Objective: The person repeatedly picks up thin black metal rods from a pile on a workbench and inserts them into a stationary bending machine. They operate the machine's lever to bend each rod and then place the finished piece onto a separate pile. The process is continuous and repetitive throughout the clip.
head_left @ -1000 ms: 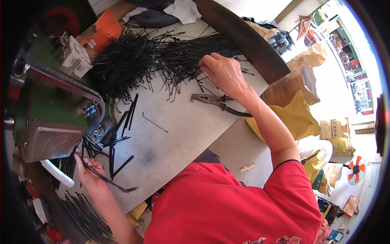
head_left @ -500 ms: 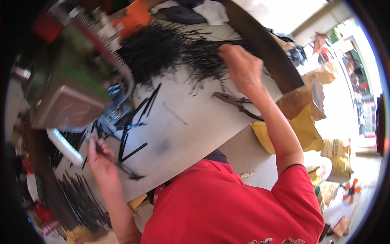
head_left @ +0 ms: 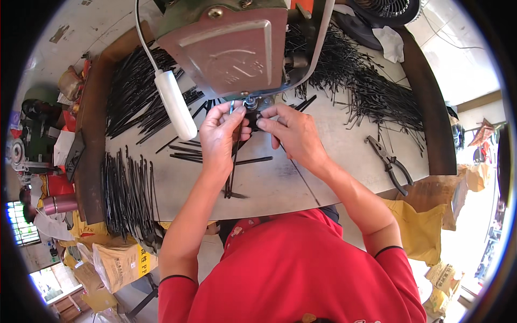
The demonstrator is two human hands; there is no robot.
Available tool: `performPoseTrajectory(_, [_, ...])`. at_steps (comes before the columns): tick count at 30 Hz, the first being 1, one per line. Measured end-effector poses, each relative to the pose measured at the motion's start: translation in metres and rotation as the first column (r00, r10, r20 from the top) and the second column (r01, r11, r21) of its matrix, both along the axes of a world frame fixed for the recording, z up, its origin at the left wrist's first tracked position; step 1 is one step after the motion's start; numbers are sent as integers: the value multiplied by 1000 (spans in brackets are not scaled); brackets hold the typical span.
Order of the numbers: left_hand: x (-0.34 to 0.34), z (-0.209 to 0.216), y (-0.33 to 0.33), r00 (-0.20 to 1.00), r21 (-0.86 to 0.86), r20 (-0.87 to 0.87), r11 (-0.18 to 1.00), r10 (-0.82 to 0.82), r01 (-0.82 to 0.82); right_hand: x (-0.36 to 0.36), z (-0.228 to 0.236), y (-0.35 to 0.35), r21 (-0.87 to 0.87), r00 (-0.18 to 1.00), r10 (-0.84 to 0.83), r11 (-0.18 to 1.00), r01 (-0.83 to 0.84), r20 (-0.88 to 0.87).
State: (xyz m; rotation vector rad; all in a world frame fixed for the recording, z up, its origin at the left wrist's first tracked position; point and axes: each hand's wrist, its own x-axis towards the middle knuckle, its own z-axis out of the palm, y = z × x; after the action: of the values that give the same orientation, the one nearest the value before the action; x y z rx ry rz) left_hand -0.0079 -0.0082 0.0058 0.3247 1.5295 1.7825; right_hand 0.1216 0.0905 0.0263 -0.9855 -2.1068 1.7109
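Rod [head_left: 306, 182] slanted rightward toward the shirt [head_left: 293, 247], pinched by the right hand [head_left: 296, 134]; strips [head_left: 231, 177], gripped by the left hand [head_left: 219, 135], pointed straighter.

- Bold dark characters, with Latin capitals at the lower end, run down a yellow strip [head_left: 144, 262] on a brown paper sack [head_left: 105, 261] at lower left.
- Smaller lines of print, too fine to make out, cover the sack's brown face beside that strip.
- Partial dark lettering marks a yellow bag [head_left: 88, 228] just above, its folds breaking up the print.
- Dark printed characters stand in rows on a tan sack [head_left: 445, 279] at lower right, small and bent by the lens.
- A raised, script-like mark stands on the reddish cover [head_left: 223, 67] of the machine [head_left: 188, 12], its letters unclear.
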Motion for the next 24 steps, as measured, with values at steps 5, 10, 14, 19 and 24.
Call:
performPoseTrajectory(5, [2,-6,9,1000,48,-5,999,1,-1,-16,-20,-1,-161,984,-117,982,94,-137])
performPoseTrajectory(10, [1,-7,11,1000,53,-14,998,22,-21,-18,-16,-4,-152,968,-148,981,118,-204])
performPoseTrajectory(14, [0,-8,10,1000,55,-2,998,2,-2,-22,-16,0,-216,962,-169,969,122,-213])
performPoseTrajectory(19, [-1,-8,11,999,64,33,998,-7,5,-27,-19,-3,-299,947,-183,949,100,-264])
performPoseTrajectory(24, [-2,-7,9,998,74,54,997,-19,15,-29,-20,-5,-298,949,-190,948,110,-252])
